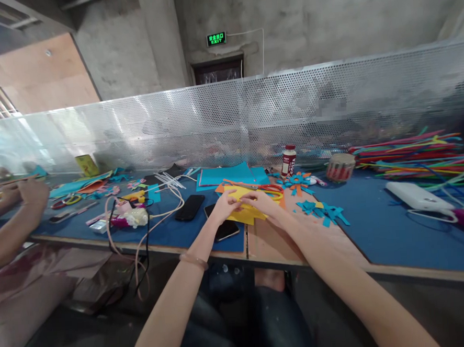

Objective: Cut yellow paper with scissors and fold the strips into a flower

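Observation:
Both hands meet over yellow paper [247, 214] near the front edge of the table. My left hand [225, 205] has its fingers closed on the left side of the yellow paper, a bangle on that wrist. My right hand [262, 202] pinches the same paper from the right. Just beyond the right hand lie red-handled scissors [274, 191], partly covered. A dark phone [226, 230] rests under my left wrist, and a second phone [190, 207] lies to its left. Blue paper sheets [230, 174] are stacked behind the hands.
Cut blue pieces [323, 212] lie right of my hands. A bottle [289, 160], a striped can [340, 167], coloured pipe cleaners [411, 154] and a white power bank [418, 196] stand farther right. Cables [145, 241] hang over the front edge. A co-worker's hands [31, 196] are at far left.

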`<state>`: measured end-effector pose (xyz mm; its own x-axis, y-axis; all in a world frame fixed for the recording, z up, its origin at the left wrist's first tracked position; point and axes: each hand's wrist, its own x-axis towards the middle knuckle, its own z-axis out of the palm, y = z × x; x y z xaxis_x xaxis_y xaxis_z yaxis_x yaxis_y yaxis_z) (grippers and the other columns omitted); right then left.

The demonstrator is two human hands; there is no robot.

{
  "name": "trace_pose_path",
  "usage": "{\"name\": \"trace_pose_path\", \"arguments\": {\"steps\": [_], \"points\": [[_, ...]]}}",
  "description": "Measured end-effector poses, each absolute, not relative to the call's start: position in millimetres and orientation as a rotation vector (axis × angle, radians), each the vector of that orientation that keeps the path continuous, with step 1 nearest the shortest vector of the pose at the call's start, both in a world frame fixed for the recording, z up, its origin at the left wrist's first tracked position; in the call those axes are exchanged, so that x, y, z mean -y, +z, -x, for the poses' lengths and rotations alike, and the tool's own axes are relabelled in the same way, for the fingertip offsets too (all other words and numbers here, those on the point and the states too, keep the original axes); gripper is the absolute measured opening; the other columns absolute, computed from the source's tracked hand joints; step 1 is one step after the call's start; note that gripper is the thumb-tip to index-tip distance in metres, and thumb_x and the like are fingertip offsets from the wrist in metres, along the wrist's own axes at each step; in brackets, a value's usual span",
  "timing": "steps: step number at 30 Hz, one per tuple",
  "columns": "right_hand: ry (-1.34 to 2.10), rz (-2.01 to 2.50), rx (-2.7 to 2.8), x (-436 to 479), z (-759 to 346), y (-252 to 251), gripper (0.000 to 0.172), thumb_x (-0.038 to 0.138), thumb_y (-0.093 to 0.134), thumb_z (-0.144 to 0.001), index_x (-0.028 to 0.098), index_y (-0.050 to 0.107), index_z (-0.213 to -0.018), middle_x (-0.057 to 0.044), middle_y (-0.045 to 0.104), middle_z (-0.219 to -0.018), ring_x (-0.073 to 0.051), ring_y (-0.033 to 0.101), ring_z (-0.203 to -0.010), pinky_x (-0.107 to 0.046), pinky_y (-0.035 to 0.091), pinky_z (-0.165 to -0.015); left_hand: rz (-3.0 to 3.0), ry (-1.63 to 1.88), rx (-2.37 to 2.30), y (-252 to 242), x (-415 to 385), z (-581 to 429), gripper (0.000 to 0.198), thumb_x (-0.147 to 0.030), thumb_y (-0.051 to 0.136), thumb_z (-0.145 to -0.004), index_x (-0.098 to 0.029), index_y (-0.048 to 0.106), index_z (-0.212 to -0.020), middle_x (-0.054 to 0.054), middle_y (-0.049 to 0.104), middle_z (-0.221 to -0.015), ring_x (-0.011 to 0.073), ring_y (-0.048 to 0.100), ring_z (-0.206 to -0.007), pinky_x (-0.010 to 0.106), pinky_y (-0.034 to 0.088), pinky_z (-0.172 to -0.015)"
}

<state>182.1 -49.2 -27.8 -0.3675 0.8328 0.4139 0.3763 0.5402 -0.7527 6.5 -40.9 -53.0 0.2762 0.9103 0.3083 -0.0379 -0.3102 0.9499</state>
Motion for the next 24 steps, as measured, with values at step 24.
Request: {"name": "trace_pose_path", "arguments": {"steps": [24], "points": [[0.613, 1.069, 1.843, 40.9, -178.4, -35.4, 0.02, 0.031, 0.058, -0.073, 0.013, 0.067, -0.074, -0.006, 0.068, -0.077, -0.016, 0.058, -0.069, -0.025, 0.043, -0.065, -1.423, 1.158, -0.811, -48.2, 46.2, -8.4, 0.07, -0.027, 0.059, -0.079, -0.012, 0.025, -0.139, 0.01, 0.07, -0.084, 0.0213, 0.068, -0.071, 0.039, 0.052, -0.077]]}}
